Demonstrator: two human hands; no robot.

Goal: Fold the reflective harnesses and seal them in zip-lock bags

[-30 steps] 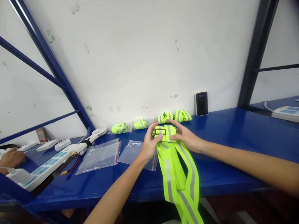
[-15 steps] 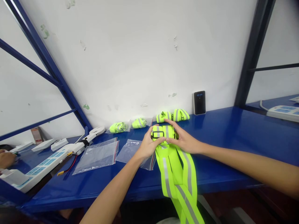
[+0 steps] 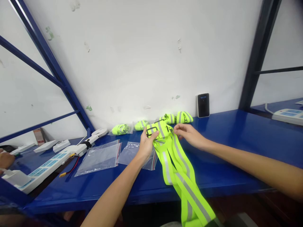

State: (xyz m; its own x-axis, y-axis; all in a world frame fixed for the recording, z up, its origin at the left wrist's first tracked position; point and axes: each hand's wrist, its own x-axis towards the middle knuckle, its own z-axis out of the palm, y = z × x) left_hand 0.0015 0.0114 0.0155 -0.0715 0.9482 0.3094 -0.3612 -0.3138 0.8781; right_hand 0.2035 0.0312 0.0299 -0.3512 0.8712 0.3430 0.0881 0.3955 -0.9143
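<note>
My left hand [image 3: 146, 145] grips the folded top end of a neon-yellow reflective strap vest [image 3: 176, 164], its thumb by a black buckle [image 3: 151, 129], lifted a little off the blue shelf [image 3: 236, 142]. My right hand [image 3: 189, 135] pinches the same folded end from the right side. The long grey-striped straps trail down over the shelf's front edge. A clear zip bag [image 3: 136, 153] lies under my left hand.
Several rolled vests [image 3: 176, 117], two of them in bags [image 3: 121, 129], line the wall. A black device [image 3: 203, 105] leans there. More zip bags [image 3: 99, 157], a white fan [image 3: 98, 134] and power strips [image 3: 42, 167] lie left. Another person's hand [image 3: 4, 159] shows at far left.
Both hands lifted the folded vest end off the shelf and tilted it left. The hanging straps swung to the right.
</note>
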